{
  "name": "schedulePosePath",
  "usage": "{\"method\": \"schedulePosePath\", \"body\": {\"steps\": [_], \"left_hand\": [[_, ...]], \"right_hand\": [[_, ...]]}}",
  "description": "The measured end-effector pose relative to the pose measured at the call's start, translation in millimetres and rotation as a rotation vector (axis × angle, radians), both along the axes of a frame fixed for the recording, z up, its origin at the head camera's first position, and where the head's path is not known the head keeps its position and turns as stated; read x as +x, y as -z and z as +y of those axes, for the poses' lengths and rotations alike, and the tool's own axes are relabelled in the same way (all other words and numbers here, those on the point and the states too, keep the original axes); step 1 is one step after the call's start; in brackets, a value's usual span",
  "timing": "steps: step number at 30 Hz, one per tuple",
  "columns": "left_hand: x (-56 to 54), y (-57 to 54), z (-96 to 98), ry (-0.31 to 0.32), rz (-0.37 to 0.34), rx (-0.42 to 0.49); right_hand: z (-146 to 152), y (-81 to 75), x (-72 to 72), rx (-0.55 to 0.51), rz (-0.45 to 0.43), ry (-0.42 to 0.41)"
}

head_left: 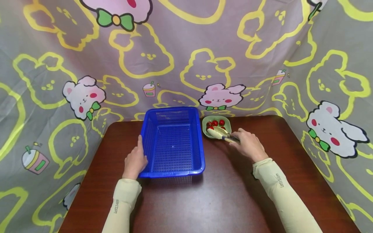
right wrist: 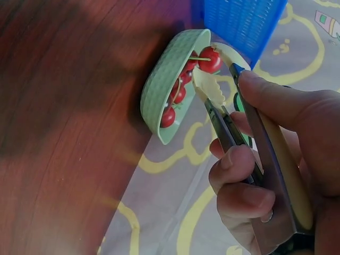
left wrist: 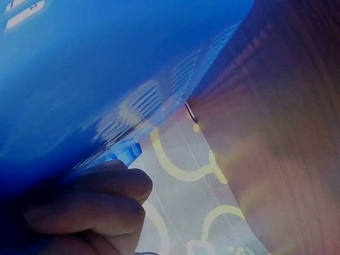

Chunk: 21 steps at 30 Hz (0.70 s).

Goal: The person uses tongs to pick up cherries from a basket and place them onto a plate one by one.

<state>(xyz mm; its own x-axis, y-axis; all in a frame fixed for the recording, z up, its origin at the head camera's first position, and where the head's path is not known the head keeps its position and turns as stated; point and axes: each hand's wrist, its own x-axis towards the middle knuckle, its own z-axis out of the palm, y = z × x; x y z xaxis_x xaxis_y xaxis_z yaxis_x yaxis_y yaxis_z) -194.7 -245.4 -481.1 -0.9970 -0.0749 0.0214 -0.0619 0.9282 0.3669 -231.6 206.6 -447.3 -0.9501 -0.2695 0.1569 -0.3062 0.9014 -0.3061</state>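
On the left, my left hand (head_left: 135,161) grips the left rim of a blue plastic basket (head_left: 201,152); its fingers (left wrist: 106,210) curl at the edge in the left wrist view. My right hand (head_left: 247,145) holds a pair of tongs (head_left: 232,139) with cream scalloped tips. Those tips reach over a pale green dish (head_left: 228,122) holding several small round red fruits (head_left: 221,122) with green stems. In the right wrist view, the tong arms (right wrist: 223,127) stand apart, their tips close beside one red fruit (right wrist: 211,60) near the dish's rim.
The basket and dish stand side by side toward the back of a dark brown wooden table (head_left: 221,200). A patterned cloth (head_left: 180,42) hangs right behind the table's back edge and along both sides. The basket's mesh floor (head_left: 173,152) shows bare.
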Motion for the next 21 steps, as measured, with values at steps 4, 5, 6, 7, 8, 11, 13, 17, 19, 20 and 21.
{"method": "schedulePosePath", "body": {"steps": [4, 5, 6, 7, 8, 11, 13, 17, 19, 20, 21], "left_hand": [[-0.1, 0.6, -0.3, -0.001, 0.003, -0.003], [0.0, 0.6, -0.3, -0.001, 0.004, -0.004], [0.1, 0.6, -0.3, -0.001, 0.005, -0.004], [0.1, 0.6, -0.2, -0.001, 0.004, -0.003], [0.1, 0.5, -0.1, -0.001, 0.004, -0.003], [0.2, 0.1, 0.3, -0.002, 0.005, 0.002], [0.2, -0.3, 0.6, -0.003, 0.006, 0.003], [0.1, -0.6, 0.8, -0.005, 0.010, 0.002], [0.0, -0.5, 0.7, -0.005, 0.012, 0.002], [0.1, -0.4, 0.6, -0.004, 0.012, 0.001], [0.1, -0.3, 0.4, -0.004, 0.012, 0.001]], "right_hand": [[-0.7, 0.3, -1.7, 0.011, 0.006, -0.003], [-1.1, 0.3, -2.2, 0.016, 0.005, -0.004], [-1.4, 0.3, -2.7, 0.020, 0.004, -0.003], [-1.9, 0.3, -3.2, 0.023, 0.002, -0.003], [-2.4, 0.1, -3.7, 0.026, 0.001, -0.006], [-3.4, 0.0, -5.2, 0.038, -0.002, -0.007], [-3.7, -0.1, -6.2, 0.043, -0.002, -0.009], [-4.2, -0.7, -7.7, 0.057, -0.007, -0.011], [-4.2, -0.8, -8.5, 0.059, -0.010, -0.012], [-4.2, -0.9, -8.8, 0.061, -0.010, -0.012], [-4.2, -1.1, -9.1, 0.060, -0.012, -0.013]]}}
